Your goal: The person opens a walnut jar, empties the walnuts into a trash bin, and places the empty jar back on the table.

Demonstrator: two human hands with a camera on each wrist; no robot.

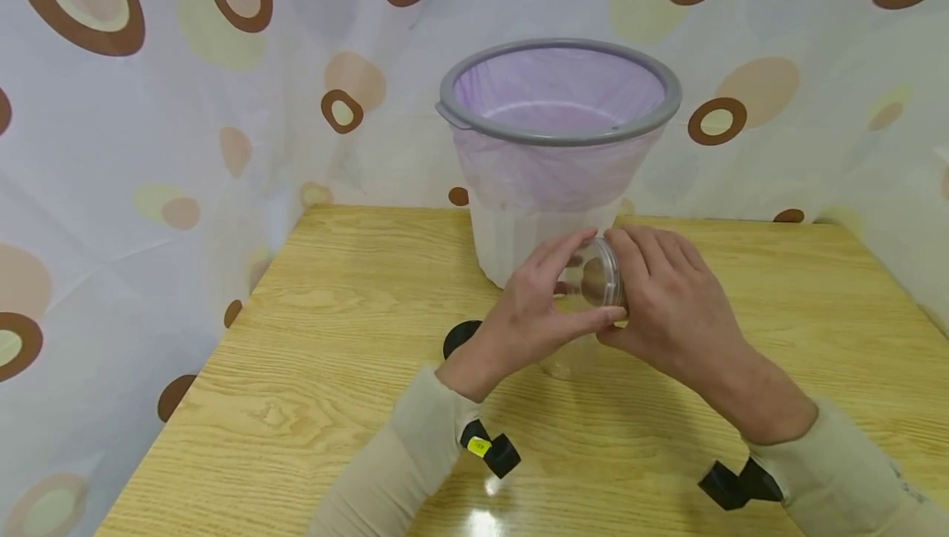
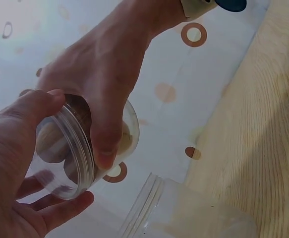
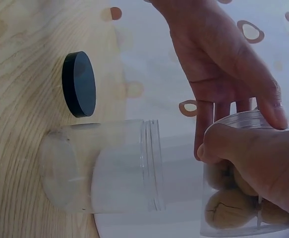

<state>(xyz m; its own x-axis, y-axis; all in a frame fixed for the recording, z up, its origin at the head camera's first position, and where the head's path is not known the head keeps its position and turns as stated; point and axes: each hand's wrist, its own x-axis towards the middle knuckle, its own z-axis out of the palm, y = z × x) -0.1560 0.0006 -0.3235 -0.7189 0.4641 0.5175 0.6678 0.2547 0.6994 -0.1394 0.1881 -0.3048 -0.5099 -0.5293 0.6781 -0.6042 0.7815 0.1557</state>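
Jar point(image 1: 591, 265), one: clear, colourless, ridged band round it, tilted, held between both hands. Contents: rounded brown nuts point(image 3: 231, 208), one marked by a dark crack-like line. Left hand point(image 1: 535, 298) and right hand point(image 1: 670, 306): each gripping the jar. Second clear jar point(image 3: 117, 168): lidless, upright on table point(image 1: 334, 298), beneath the hands. Black lid point(image 3: 79, 84): left of the left hand. Bin point(image 1: 559, 141), purple-lined: beyond both hands.

Head looking down, wrist close-ups, jar point(image 1: 600, 273) shared
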